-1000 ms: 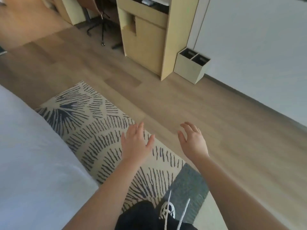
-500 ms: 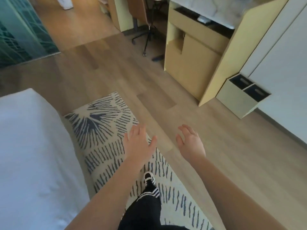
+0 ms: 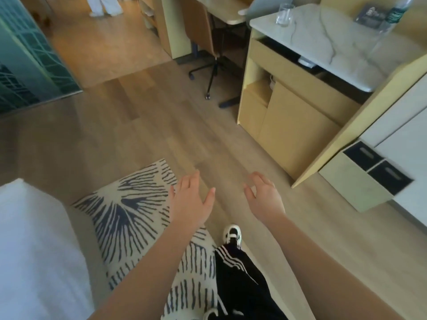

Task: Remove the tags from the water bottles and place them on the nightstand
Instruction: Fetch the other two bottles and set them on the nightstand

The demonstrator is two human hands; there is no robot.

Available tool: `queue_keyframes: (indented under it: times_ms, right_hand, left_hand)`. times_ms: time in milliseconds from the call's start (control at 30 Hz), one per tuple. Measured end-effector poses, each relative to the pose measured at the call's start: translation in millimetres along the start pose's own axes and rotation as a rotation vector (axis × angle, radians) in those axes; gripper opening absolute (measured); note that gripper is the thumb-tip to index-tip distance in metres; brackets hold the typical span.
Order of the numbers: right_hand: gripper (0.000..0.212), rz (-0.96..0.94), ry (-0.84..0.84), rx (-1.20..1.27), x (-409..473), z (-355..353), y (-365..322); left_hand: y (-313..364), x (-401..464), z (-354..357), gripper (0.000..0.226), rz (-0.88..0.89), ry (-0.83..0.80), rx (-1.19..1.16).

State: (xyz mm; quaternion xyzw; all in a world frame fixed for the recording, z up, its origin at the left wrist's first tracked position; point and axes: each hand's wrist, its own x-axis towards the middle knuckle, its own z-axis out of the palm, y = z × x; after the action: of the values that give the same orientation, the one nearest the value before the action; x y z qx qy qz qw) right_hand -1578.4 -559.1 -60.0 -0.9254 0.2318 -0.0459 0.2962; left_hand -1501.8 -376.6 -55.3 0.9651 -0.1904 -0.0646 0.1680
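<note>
A clear water bottle (image 3: 390,21) with a green label stands at the far right on a marble counter (image 3: 323,40), its top cut off by the frame. Beside it lies a dark card or tag (image 3: 369,16); I cannot tell what it is. My left hand (image 3: 190,202) and my right hand (image 3: 265,198) hang empty in front of me over the floor, fingers relaxed and spread. Both are well short of the counter. No nightstand is in view.
A drinking glass (image 3: 283,13) stands on the counter's left end. The wooden cabinet (image 3: 293,125) under it is ahead on the right, with a two-slot bin (image 3: 365,179) beside it. A desk chair (image 3: 208,45), a patterned rug (image 3: 129,211) and a white bed (image 3: 30,250) surround my path.
The view has swung up and forward across the room. The marble counter with the bottle and glass has come into view. Both hands stay empty in front of me.
</note>
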Motion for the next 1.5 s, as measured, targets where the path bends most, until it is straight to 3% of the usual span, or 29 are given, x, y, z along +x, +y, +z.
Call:
queue_keyframes:
  times_ms: [400,633,1067,1300,1500]
  right_hand:
    - [0.044,-0.067,-0.048,-0.006,339,-28,-14]
    - [0.045,-0.091,-0.034,-0.026,489,-37,-31]
    - [0.046,-0.048,-0.054,-0.027,810,47,-107]
    - [0.042,-0.040,0.006,-0.005,992,35,-182]
    - [0.042,-0.003,0.031,0.008,1115,45,-213]
  left_hand:
    - [34,332,-19,0.071,-0.043,0.088,-0.006]
    - [40,477,-37,0.071,-0.053,0.097,-0.040]
    - [-44,797,-54,0.071,-0.091,0.058,-0.051]
    - [-69,984,-116,0.070,-0.039,0.103,-0.061]
    - [-81,1112,-126,0.070,0.001,0.085,-0.088]
